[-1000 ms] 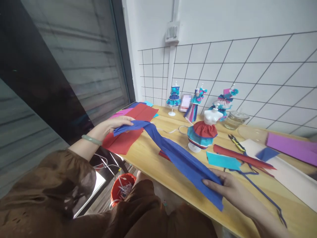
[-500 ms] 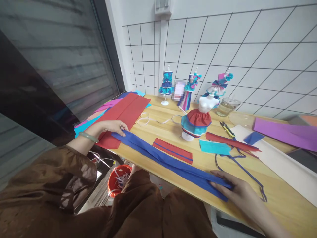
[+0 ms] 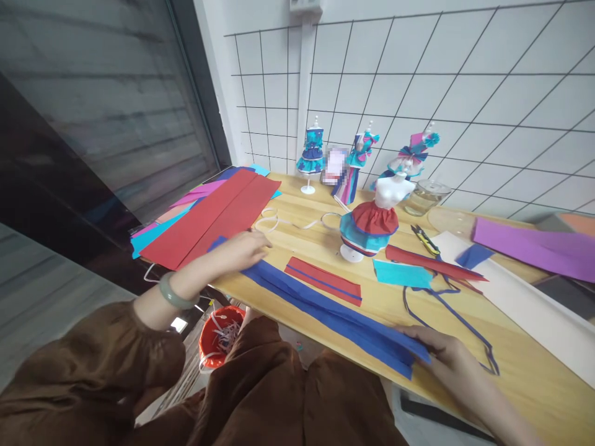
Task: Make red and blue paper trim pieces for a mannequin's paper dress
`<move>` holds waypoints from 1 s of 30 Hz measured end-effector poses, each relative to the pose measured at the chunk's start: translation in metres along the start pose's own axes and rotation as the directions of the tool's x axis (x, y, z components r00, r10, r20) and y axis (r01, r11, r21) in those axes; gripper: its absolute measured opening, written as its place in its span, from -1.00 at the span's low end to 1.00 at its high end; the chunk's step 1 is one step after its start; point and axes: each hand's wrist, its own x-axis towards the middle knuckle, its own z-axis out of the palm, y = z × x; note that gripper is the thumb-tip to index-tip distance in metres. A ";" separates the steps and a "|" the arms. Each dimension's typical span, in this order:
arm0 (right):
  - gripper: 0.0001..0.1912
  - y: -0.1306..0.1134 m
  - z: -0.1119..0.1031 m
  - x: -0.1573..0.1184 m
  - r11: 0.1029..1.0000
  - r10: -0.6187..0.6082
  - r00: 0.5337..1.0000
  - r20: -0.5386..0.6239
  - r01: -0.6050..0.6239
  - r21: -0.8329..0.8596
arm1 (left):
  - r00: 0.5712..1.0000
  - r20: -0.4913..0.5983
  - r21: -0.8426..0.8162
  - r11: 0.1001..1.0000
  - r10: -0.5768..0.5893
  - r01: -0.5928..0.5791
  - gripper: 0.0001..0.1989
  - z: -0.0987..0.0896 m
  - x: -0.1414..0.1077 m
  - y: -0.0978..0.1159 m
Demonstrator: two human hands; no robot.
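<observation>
A long blue paper or fabric strip [image 3: 307,299], folded lengthwise, lies slantwise along the table's front edge. My left hand [image 3: 244,251] rests over its left part, palm down, fingers stretched out to the right. The strip's right end is between the thumb and fingers of my right hand [image 3: 444,354], with the upper layer slightly lifted. Just behind the strip is a small red piece [image 3: 324,280] with a blue line along it. A white mini dress form [image 3: 393,191] wears a skirt [image 3: 369,228] in red and turquoise tiers.
Red sheets [image 3: 218,214] lie over coloured ones at left. Three dressed mini forms stand by the wall grid. Yellow-handled snips [image 3: 425,240], a turquoise piece [image 3: 402,274], a thin blue ribbon [image 3: 465,322] and a purple sheet [image 3: 534,248] lie right. A red bin [image 3: 218,356] stands below.
My left hand has moved right along the blue strip, from its far left end to lie over it. My right hand keeps its hold; the strip's end has tipped up slightly.
</observation>
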 end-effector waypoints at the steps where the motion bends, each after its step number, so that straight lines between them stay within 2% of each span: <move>1: -0.70 -0.001 0.001 0.000 1.000 -0.004 1.000 -0.001 0.004 -0.007 | 0.996 -0.011 -0.017 0.996 0.088 -0.088 -0.77 0.006 0.007 0.013; 4: -0.72 -0.004 0.005 0.001 1.000 -0.027 1.000 -0.005 0.027 -0.005 | 0.973 -0.045 -0.022 0.974 0.225 -0.226 -0.76 0.027 0.029 0.040; 6: -0.74 -0.004 0.009 0.002 0.999 -0.034 0.999 -0.014 0.034 0.019 | 0.973 -0.065 -0.030 0.974 0.222 -0.224 -0.78 0.041 0.045 0.045; 8: -0.74 -0.002 0.013 0.001 0.999 -0.030 0.998 -0.057 0.032 0.030 | 0.981 -0.038 -0.065 0.980 0.188 -0.191 -0.81 0.054 0.061 0.044; 12: -0.78 0.007 0.020 0.000 0.999 -0.031 0.984 -0.175 0.033 0.005 | 0.986 -0.013 -0.096 0.981 0.166 -0.167 -0.88 0.067 0.082 0.039; 19: -0.79 0.006 0.023 0.000 0.999 -0.041 0.978 -0.204 0.042 0.002 | 0.988 0.006 -0.114 0.982 0.155 -0.154 -0.92 0.066 0.095 0.038; 25: -0.77 0.012 0.024 0.001 0.998 -0.047 0.971 -0.234 0.037 -0.047 | 0.995 -0.074 -0.063 0.995 0.071 -0.076 -0.86 0.063 0.100 0.032; 28: -0.76 0.020 0.027 0.001 0.993 -0.083 0.955 -0.284 0.054 -0.106 | 0.987 -0.156 -0.033 0.998 0.044 -0.050 -0.75 0.060 0.094 0.043; 30: -0.73 0.023 0.029 0.001 0.987 -0.123 0.934 -0.334 0.081 -0.138 | 0.972 -0.203 -0.023 0.992 0.117 -0.124 -0.71 0.057 0.084 0.059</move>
